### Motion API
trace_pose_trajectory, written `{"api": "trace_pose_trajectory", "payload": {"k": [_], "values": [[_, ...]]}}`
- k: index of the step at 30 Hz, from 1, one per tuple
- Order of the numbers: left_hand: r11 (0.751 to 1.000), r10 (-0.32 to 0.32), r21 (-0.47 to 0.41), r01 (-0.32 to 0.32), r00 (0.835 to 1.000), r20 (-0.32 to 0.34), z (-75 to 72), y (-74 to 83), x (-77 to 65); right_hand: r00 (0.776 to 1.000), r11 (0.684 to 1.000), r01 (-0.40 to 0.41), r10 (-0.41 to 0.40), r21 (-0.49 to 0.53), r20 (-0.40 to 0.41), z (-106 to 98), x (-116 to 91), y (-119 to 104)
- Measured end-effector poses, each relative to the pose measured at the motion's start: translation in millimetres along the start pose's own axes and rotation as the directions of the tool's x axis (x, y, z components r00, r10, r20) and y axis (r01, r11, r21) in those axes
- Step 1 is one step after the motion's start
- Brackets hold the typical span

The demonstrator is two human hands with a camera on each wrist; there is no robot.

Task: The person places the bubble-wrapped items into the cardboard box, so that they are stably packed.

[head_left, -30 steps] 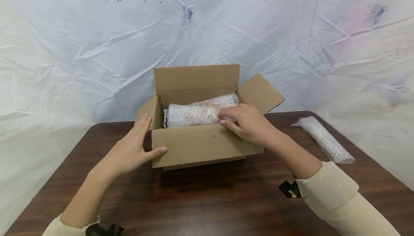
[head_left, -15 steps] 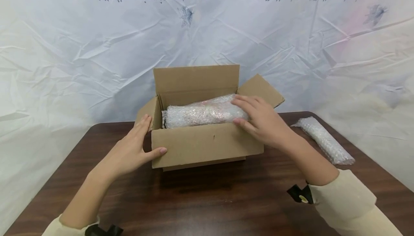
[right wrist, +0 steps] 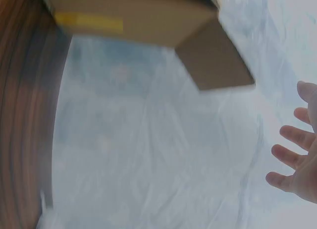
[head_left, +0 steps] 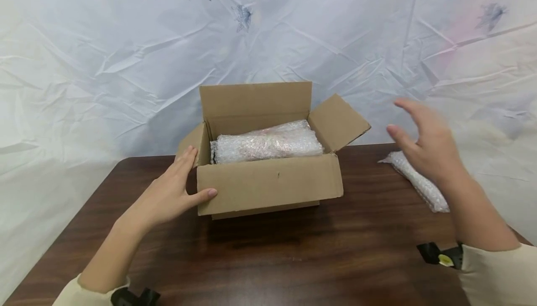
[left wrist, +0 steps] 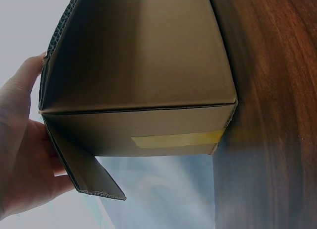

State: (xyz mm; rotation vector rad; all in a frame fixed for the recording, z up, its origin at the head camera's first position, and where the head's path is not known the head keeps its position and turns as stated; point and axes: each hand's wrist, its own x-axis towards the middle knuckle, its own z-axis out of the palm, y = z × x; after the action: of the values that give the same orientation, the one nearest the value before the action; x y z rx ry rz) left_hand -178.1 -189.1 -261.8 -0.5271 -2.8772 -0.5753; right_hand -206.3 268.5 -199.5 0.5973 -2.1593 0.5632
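An open cardboard box [head_left: 268, 187] stands on the table with its flaps spread. Inside it lie bubble-wrapped bundles [head_left: 268, 146], whose contents I cannot make out. My left hand [head_left: 169, 194] rests against the box's left side, fingers straight along the left flap and thumb on the front flap; the left wrist view shows this hand [left wrist: 25, 144] at the flaps too. Off to the right, my right hand [head_left: 432, 145] is in the air with fingers spread, holding nothing. Partly hidden behind it, another bubble-wrapped roll [head_left: 413, 178] lies on the table.
The dark wooden table [head_left: 268, 259] has its far edge just behind the box. A wrinkled white sheet [head_left: 268, 40] with printed lettering hangs behind and at both sides. Yellow tape [left wrist: 178, 139] shows on the box's side.
My right hand has left the bubble wrap in the box and moved right and up toward the roll. My left hand stays on the box.
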Motion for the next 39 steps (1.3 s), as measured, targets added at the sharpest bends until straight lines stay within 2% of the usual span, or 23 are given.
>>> {"api": "trace_pose_trajectory", "payload": {"k": [6,11,17,21,28,35,37,39], "values": [[1.000,0.002,0.002,-0.002,1.000,-0.004,-1.0,1.0,1.5,0.983,0.982,-0.182,0.183,-0.045,0.019,-21,-9,37],[1.000,0.008,0.001,-0.008,1.000,-0.001,-1.5,2.5,3.1,0.958,0.957,-0.275,0.280,-0.091,0.058,-30,-22,61],[1.000,0.014,0.004,-0.014,1.000,-0.001,-2.7,2.7,3.7,0.926,0.929,-0.333,0.355,-0.163,0.129,-31,-37,85],[1.000,0.016,0.007,-0.016,1.000,-0.003,-2.7,2.9,3.2,0.890,0.910,-0.367,0.404,-0.195,0.211,-27,-49,108],[1.000,0.019,0.007,-0.019,1.000,-0.002,-1.5,1.8,1.9,0.793,0.869,-0.402,0.488,-0.288,0.364,-15,-69,147],[1.000,0.017,0.006,-0.017,1.000,-0.006,-0.8,0.9,0.6,0.634,0.830,-0.444,0.558,-0.338,0.535,-7,-84,166],[1.000,0.018,0.005,-0.018,1.000,-0.006,-0.5,0.9,0.7,0.604,0.834,-0.432,0.549,-0.343,0.578,-4,-88,171],[1.000,0.018,0.004,-0.018,1.000,-0.006,-0.4,1.0,0.8,0.583,0.846,-0.415,0.531,-0.336,0.616,0,-93,176]]}}
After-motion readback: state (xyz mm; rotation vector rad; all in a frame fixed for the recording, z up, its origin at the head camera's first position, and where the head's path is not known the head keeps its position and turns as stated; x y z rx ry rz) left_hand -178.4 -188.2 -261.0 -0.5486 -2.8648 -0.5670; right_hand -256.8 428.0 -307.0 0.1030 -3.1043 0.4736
